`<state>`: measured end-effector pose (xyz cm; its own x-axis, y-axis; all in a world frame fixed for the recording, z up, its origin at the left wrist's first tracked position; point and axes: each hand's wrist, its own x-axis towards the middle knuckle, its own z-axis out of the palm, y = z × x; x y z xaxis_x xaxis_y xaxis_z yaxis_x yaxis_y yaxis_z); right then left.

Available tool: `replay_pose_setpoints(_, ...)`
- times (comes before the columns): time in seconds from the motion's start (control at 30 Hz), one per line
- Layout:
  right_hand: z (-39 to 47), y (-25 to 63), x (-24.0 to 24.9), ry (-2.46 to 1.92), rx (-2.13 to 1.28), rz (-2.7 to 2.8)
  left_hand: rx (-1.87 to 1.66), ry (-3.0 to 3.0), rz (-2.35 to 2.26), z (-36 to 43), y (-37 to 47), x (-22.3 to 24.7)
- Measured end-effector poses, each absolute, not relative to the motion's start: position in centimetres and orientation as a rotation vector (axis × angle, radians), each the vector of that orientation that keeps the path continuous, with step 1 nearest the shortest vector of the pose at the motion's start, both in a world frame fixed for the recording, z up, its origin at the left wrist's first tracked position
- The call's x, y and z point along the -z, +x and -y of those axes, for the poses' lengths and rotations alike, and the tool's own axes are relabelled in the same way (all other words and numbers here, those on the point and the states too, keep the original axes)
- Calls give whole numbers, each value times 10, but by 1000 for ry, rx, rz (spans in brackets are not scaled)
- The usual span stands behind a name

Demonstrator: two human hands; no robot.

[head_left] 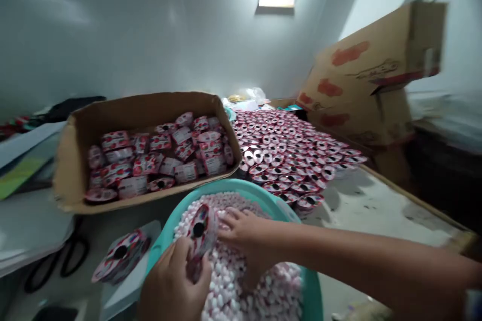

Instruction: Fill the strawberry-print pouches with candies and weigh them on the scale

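in the head view, lower centre, the left hand [171,281] pinches a printed oval container [203,233] between thumb and fingers over the teal basin [315,296]. the right hand [246,235] reaches into white pellets [222,288]; with the blur, i cannot tell whether its fingers grasp any. similar containers [161,143] fill the cardboard box [131,110] at left.
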<state>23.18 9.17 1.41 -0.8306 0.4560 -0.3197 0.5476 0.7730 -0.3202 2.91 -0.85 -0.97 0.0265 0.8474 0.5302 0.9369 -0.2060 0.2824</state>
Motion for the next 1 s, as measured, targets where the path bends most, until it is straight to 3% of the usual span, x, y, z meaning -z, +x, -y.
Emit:
replay_pose_setpoints(0.27,-80,245,-10,830,815,-2871,1027,-2336,2279,-14,35,-5)
replay_pose_setpoints(0.57,-69,244,-15,1041,1039,-2814,1282,-2687,1937,-25,29,-10)
replay_pose_setpoints(0.73,-59,242,-15,1064,823,-2839,1083,-2787,2035,-19,28,-13)
replay_pose_setpoints(1.0,-49,224,-10,1127,408,-2801,948,-2893,1819,-17,26,-5)
